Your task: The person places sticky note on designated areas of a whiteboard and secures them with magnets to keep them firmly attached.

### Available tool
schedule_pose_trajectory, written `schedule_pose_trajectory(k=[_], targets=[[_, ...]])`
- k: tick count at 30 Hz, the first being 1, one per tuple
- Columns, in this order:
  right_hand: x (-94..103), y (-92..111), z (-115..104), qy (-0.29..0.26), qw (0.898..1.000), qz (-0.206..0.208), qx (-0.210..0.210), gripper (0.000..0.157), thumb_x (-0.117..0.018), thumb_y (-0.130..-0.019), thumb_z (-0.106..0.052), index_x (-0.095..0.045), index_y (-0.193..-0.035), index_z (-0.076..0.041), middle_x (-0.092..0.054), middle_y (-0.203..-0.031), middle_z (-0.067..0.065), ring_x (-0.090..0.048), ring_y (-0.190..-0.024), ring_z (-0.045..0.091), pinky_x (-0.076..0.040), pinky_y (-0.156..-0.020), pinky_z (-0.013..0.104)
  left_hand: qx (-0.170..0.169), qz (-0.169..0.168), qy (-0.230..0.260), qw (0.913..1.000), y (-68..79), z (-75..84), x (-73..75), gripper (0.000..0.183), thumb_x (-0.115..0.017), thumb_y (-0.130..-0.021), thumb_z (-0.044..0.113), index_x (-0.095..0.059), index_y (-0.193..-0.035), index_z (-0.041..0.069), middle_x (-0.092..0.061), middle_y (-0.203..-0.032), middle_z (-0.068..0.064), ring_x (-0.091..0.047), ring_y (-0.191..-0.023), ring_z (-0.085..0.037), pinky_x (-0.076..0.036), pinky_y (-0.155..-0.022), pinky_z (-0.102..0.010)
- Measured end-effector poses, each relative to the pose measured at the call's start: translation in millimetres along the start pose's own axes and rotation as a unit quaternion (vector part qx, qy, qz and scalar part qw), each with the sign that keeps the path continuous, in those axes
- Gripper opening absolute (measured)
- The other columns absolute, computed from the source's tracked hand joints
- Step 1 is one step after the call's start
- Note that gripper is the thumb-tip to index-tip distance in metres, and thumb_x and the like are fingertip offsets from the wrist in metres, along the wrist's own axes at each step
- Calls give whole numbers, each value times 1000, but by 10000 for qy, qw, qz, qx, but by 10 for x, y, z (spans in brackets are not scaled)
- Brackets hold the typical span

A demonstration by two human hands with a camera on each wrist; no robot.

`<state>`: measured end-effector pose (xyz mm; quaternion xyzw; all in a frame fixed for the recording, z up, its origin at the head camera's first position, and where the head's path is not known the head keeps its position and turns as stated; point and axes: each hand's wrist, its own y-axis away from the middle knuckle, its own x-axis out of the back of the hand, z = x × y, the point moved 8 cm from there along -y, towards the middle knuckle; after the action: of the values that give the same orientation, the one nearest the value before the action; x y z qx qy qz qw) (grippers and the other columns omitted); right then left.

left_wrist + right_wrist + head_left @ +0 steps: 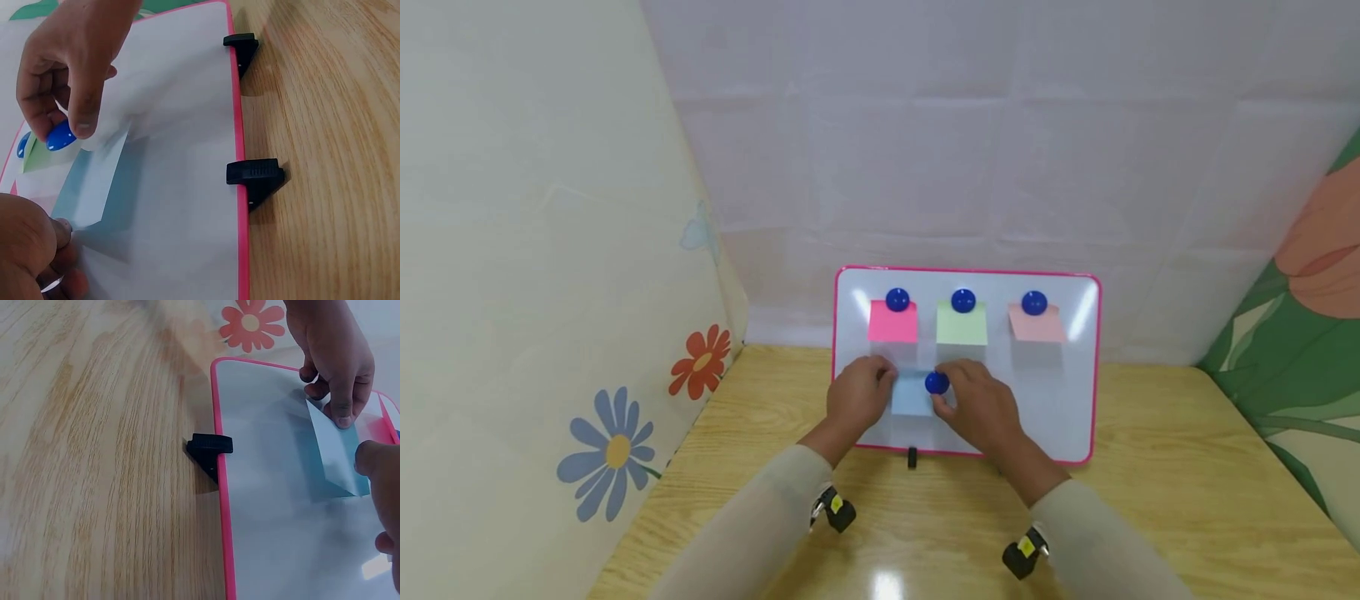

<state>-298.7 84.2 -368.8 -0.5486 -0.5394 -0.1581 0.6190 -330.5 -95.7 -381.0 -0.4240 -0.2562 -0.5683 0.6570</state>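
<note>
A light blue sticky note lies against the whiteboard, its lower part standing away from the surface. My left hand holds the note's upper left corner between thumb and fingers, as the right wrist view also shows with the left hand. A round blue magnet is pinched by my right hand at the note's upper right. In the left wrist view the magnet sits between thumb and fingertips, close to the note; whether it touches the board cannot be told.
Along the board's upper part hang a hot pink note, a green note and a pale pink note, each under a blue magnet. Black clips grip the board's lower edge, which stands on a wooden table.
</note>
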Motion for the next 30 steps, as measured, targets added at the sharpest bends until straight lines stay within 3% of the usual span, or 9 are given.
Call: schedule_pose_trajectory(k=[15, 30], targets=[[-145, -138, -86, 274, 9992, 285, 116, 43, -81, -89, -32, -66, -124, -12, -65, -121, 5, -62, -110, 21, -58, -77, 35, -34, 156, -205, 9997, -12, 43, 19, 13, -68, -100, 24, -78, -98, 15, -72, -91, 3, -66, -83, -15, -55, -73, -36], [-209, -262, -151, 507, 9978, 320, 275, 44, -78, -90, -34, -65, -126, -13, -64, -116, 4, -62, -107, 19, -57, -72, 31, -57, 294, -200, 9994, -22, 42, 29, 14, -69, -98, 24, -80, -96, 16, -74, -89, 5, -68, -83, -15, -55, -70, -35]])
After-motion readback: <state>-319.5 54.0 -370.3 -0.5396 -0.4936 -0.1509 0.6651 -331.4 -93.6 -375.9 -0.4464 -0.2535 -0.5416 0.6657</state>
